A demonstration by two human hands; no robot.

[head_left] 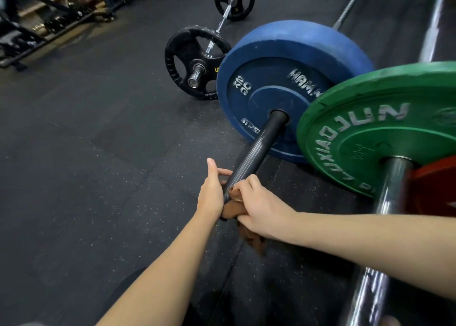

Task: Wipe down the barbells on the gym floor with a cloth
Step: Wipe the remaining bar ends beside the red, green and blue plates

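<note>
A dark barbell sleeve [256,145] sticks out of a blue bumper plate [283,78] toward me. My right hand [259,208] grips a brown cloth [243,229] wrapped round the sleeve's near end, and part of the cloth hangs below. My left hand [213,190] lies against the left side of the sleeve end with the fingers curled round it. The tip of the sleeve is hidden by both hands.
A green plate [385,128] on a steel bar [380,232], with a red plate [431,190] beside it, lies close at my right. A barbell with black plates [195,61] rests farther back. Black rack frames [49,24] stand at the far left on the rubber floor [98,165].
</note>
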